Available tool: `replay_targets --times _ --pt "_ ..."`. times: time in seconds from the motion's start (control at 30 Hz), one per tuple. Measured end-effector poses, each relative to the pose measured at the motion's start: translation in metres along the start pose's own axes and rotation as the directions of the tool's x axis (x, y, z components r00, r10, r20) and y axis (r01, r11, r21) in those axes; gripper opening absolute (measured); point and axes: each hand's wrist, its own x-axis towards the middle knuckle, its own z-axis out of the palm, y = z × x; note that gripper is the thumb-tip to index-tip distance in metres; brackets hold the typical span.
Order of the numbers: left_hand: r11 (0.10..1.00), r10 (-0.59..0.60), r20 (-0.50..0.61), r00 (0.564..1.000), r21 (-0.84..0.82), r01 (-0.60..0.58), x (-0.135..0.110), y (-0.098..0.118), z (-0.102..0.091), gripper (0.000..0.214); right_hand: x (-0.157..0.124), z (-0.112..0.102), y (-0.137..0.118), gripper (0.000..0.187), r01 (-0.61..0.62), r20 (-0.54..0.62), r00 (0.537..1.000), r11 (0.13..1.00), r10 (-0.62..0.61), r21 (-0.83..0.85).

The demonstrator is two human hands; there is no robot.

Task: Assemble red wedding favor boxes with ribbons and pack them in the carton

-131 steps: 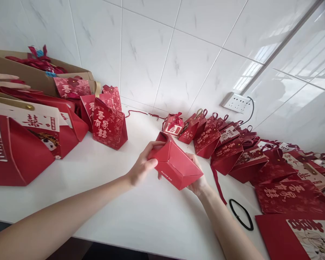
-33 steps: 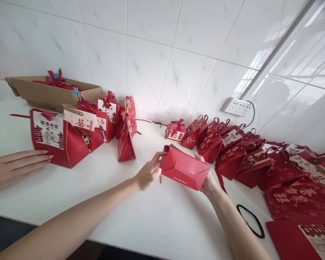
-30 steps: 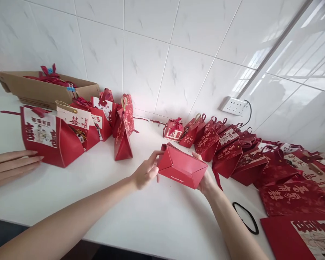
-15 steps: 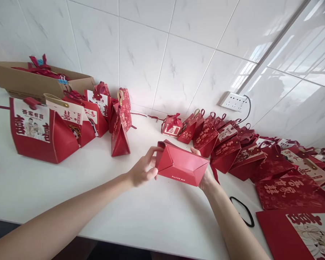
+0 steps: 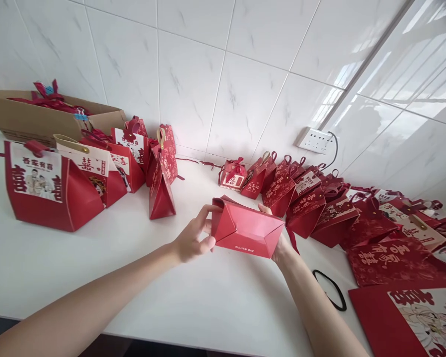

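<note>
Between my two hands I hold a red paper gift box (image 5: 250, 230) above the white table, its folded bottom turned toward me and small gold print along the lower edge. My left hand (image 5: 195, 235) grips its left end, thumb at the near lower corner and fingers at the upper edge. Along the right end, my right hand (image 5: 280, 245) is closed round the box, with most of its fingers hidden behind it. A dark red ribbon (image 5: 293, 240) hangs beside my right hand. Beyond the box stands a small red box with a ribbon bow (image 5: 232, 174).
Several folded red gift boxes (image 5: 52, 198) stand at the left before a cardboard carton (image 5: 18, 116) of ribbons. More boxes (image 5: 305, 213) line the right side, near flat red sheets (image 5: 405, 317) and a black loop (image 5: 330, 290). A power strip (image 5: 314, 141) is by the tiled wall.
The camera view has shifted slightly, so the surroundings sit a little further left and lower. Both hands keep their hold on the box, which has barely moved.
</note>
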Motion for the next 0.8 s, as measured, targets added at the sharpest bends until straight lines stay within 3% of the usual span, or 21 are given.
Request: replay_targets --times 0.33,0.4,0.47,0.53,0.57,0.6,0.7,0.73,0.8 --pt "0.999 -0.031 -0.006 1.0 0.033 0.031 0.0 0.002 0.001 0.057 0.006 -0.007 0.004 0.048 -0.014 0.125 0.992 0.999 0.017 -0.029" --pt "0.992 -0.035 -0.013 0.999 0.117 0.036 0.001 0.0 -0.004 0.057 0.01 -0.008 0.004 0.045 0.089 0.137 0.988 0.992 -0.076 -0.087" --pt "0.966 -0.063 -0.107 0.992 0.245 0.088 0.005 -0.001 -0.013 0.053 0.015 -0.01 0.003 0.041 0.266 0.088 0.964 0.942 -0.253 -0.206" --pt "0.931 -0.127 -0.301 0.945 0.293 0.218 0.012 0.0 -0.026 0.047 0.018 -0.013 0.002 0.041 0.412 -0.019 0.893 0.834 -0.45 -0.368" --pt "0.931 -0.13 -0.352 0.927 0.278 0.237 0.016 0.001 -0.032 0.046 0.019 -0.015 0.002 0.043 0.471 -0.063 0.836 0.771 -0.546 -0.429" --pt "0.933 -0.131 -0.4 0.907 0.261 0.249 0.021 0.002 -0.038 0.042 0.019 -0.017 0.002 0.046 0.551 -0.042 0.73 0.625 -0.682 -0.553" --pt "0.898 -0.192 -0.513 0.837 0.252 0.361 0.033 0.005 -0.049 0.023 0.013 -0.016 0.008 0.052 0.596 0.167 0.469 0.171 -0.867 -0.784" --pt "0.88 -0.182 -0.532 0.827 0.287 0.379 0.035 0.006 -0.049 0.018 0.009 -0.014 0.013 0.052 0.591 0.234 0.411 0.062 -0.881 -0.804" --pt "0.844 -0.117 -0.535 0.837 0.391 0.368 0.035 0.009 -0.046 0.012 -0.002 -0.008 0.024 0.051 0.574 0.312 0.335 -0.07 -0.889 -0.816"
